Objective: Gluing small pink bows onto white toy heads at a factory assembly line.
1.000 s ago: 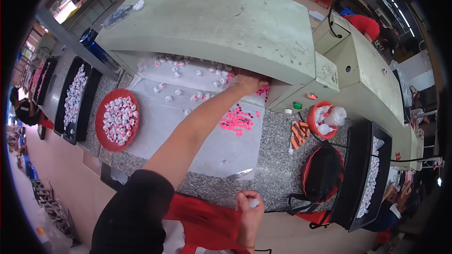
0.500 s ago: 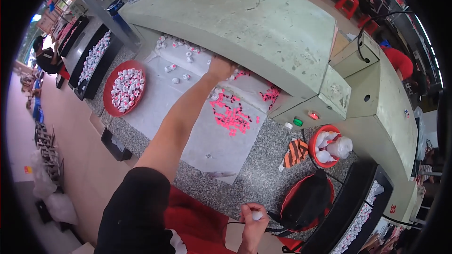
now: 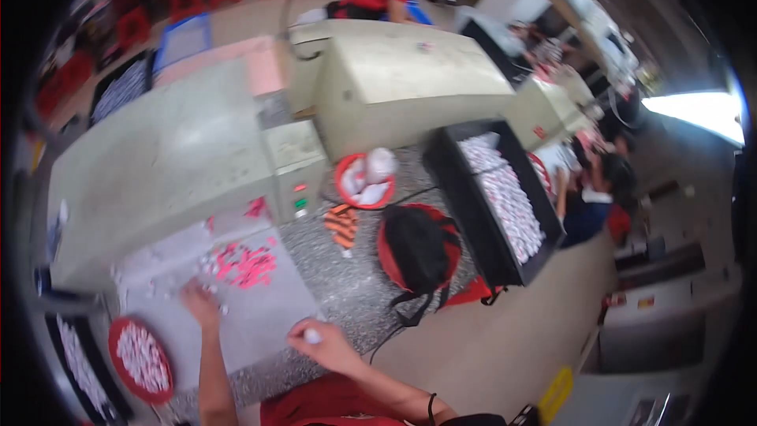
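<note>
My left hand [image 3: 201, 304] reaches out over a grey sheet [image 3: 264, 319] and rests among small white pieces [image 3: 162, 284]. It is too blurred to tell whether it grips any. Loose pink pieces [image 3: 246, 264] lie just beyond it on the same sheet. My right hand [image 3: 322, 345] stays close to my body at the sheet's near edge. Its fingers are pinched on a small white piece [image 3: 313, 337]. A red bowl [image 3: 118, 330] full of white pieces sits to the left of my left forearm.
A pale green machine [image 3: 165, 158] with a control box [image 3: 298, 162] stands behind the sheet. To the right are orange items [image 3: 341, 226], a red bowl [image 3: 342, 186], a black bag [image 3: 416, 246] and a black tray [image 3: 467, 199] of white pieces. Another person [image 3: 590, 199] sits beyond the tray.
The view has swung to the right. My left hand has drawn back from under the machine's edge to the white pieces nearer me. My right hand still holds its white piece.
</note>
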The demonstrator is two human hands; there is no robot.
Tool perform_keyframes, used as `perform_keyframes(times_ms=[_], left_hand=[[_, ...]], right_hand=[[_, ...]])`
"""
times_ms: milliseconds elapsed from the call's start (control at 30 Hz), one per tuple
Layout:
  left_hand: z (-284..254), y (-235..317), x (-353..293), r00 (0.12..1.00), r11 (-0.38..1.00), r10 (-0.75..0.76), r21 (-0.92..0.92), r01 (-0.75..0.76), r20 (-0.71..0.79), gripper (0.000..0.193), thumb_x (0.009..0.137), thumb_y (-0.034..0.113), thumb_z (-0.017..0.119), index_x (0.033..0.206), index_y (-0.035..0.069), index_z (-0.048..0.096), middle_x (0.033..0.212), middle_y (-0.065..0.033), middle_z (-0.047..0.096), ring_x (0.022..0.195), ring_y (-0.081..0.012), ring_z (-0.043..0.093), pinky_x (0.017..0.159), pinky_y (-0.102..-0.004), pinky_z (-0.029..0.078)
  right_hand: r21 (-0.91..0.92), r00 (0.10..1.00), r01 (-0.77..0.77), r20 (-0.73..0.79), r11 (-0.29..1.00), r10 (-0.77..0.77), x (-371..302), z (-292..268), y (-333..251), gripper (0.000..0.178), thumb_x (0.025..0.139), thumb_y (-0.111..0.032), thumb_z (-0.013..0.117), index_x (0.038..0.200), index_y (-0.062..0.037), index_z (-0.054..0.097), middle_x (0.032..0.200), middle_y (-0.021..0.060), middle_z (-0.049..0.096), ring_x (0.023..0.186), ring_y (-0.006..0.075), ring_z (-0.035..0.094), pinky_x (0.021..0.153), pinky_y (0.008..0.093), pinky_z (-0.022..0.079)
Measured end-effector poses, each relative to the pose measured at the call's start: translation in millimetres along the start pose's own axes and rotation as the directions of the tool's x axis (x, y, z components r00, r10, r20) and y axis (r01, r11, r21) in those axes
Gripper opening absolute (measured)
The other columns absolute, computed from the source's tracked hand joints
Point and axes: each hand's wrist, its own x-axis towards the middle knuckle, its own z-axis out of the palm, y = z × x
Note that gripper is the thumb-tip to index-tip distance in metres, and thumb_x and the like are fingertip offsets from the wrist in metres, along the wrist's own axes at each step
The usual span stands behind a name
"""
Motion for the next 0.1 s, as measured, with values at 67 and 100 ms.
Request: perform_keyframes(times_ms=[67,100], left_hand=[[21,-64,2,0.988,0.985,-0.153,-0.073,0.155,0.033,0.036,0.069,0.004,0.053,0.105,0.002,0.051,0.089,-0.0166,0.052,0.083,-0.0332,0.045,0.078,-0.0450,0.035],[35,-48,12,0.992,0.987,-0.119,-0.104,0.123,0.042,0.036,0.069,0.004,0.053,0.105,0.002,0.051,0.089,-0.0166,0.052,0.083,-0.0332,0.045,0.078,-0.0450,0.035]], right_hand=[[0.013,0.979,0.168,0.118,0.986,-0.168,5,8,-7,0.015,0.075,-0.015,0.064,0.085,-0.0041,0.059,0.078,0.0060,0.061,0.075,0.0130,0.057,0.068,0.0258,0.044],[0.006,0.981,0.179,0.074,0.984,-0.179,2,-1,-8,0.015,0.075,-0.015,0.064,0.085,-0.0041,0.059,0.078,0.0060,0.061,0.075,0.0130,0.057,0.068,0.0258,0.044]])
